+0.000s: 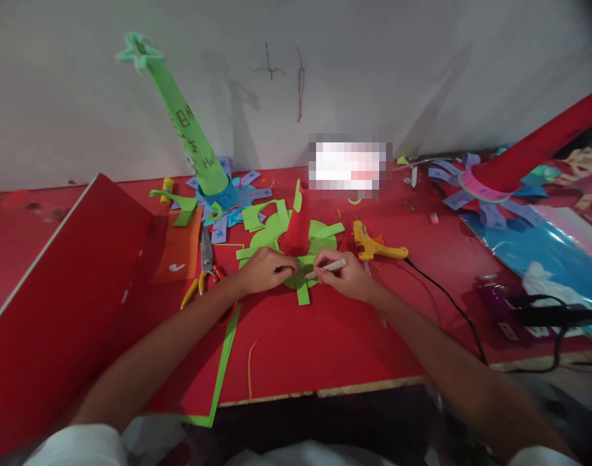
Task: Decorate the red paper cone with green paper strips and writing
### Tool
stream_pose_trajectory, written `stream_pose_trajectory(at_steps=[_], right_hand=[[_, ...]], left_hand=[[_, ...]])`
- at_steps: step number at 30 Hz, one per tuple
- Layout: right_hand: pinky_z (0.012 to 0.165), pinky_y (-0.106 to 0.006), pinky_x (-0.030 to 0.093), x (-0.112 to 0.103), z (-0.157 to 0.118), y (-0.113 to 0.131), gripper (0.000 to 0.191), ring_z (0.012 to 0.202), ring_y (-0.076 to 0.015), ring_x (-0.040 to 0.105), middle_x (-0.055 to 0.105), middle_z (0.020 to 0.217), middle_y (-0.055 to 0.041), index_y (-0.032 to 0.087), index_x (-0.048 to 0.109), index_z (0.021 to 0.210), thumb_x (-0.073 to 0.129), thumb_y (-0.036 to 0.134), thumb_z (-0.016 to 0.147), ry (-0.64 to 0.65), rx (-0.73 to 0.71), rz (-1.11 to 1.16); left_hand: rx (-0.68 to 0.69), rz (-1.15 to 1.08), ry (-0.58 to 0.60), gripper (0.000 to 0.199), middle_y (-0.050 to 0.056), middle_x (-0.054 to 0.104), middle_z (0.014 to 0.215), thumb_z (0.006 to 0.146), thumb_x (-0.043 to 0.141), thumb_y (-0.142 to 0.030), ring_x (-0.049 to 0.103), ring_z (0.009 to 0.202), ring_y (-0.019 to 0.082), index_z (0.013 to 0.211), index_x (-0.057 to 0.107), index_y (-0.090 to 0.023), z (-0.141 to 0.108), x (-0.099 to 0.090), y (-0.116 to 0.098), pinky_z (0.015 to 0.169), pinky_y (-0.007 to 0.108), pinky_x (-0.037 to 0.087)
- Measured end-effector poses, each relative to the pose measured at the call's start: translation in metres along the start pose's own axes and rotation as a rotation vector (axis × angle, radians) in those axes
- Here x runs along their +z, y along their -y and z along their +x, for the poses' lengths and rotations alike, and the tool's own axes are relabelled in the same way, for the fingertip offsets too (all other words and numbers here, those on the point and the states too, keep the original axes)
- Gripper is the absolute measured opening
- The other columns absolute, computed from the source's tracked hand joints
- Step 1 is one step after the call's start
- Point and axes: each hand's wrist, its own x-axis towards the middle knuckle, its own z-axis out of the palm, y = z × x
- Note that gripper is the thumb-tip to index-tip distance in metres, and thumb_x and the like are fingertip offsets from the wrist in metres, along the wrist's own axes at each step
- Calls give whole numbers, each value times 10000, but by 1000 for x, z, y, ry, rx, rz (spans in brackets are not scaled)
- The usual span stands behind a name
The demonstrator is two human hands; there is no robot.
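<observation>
My right hand (345, 277) is closed round a slim whitish marker (335, 265), its tip close to a green paper base (327, 241). Curled at the near side of that base, my left hand (266, 270) has its fingertips on a green paper strip (303, 292); its exact grip is partly hidden. Several strips stick out around the base. A short red paper tube (298, 223) stands in the middle of it, just beyond my hands.
A yellow glue gun (380, 246) with a black cord lies right. Scissors (207, 251) and yellow-handled pliers (193, 289) lie left, beside an orange sheet (176, 243). Behind stands a green tower (191, 129); a red tower (543, 145) leans right. A red board (72, 272) rises left.
</observation>
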Motion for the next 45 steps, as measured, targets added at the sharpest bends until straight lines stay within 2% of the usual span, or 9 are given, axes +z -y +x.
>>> stream_pose_trajectory(at_steps=[8,14,27,38,45], right_hand=[[561,-229,363,0,0,2,154,596,-110,507,593,656,27,195,596,824,617,331,894,13,7,-31],[532,-219,329,0,-2,-1,164,565,-100,459,556,612,40,191,608,818,612,336,894,53,12,-29],[520,-222,365,0,-3,0,225,528,-102,499,594,592,30,198,603,845,566,386,964,70,-28,-47],[559,-230,408,1,-1,4,230,613,-122,569,665,694,-1,188,651,918,604,410,957,106,11,-7],[549,-223,399,2,0,7,238,616,-119,565,685,719,-14,183,651,913,606,415,940,110,12,-26]], left_hand=[[4,-49,54,311,0,796,828,867,470,-130,703,692,112,893,772,-199,0,-2,1,703,196,468],[-19,-34,85,291,-11,775,785,875,479,-145,672,663,106,873,764,-204,1,-1,1,674,200,432],[-17,-11,76,291,-7,781,803,876,473,-146,681,682,115,879,759,-204,1,-1,1,691,211,443],[-19,-26,80,295,-8,758,765,872,469,-149,647,648,109,858,759,-207,2,-2,-1,673,207,432],[-31,-42,89,292,-11,766,781,872,476,-144,660,663,106,861,761,-204,2,-1,1,684,204,428]])
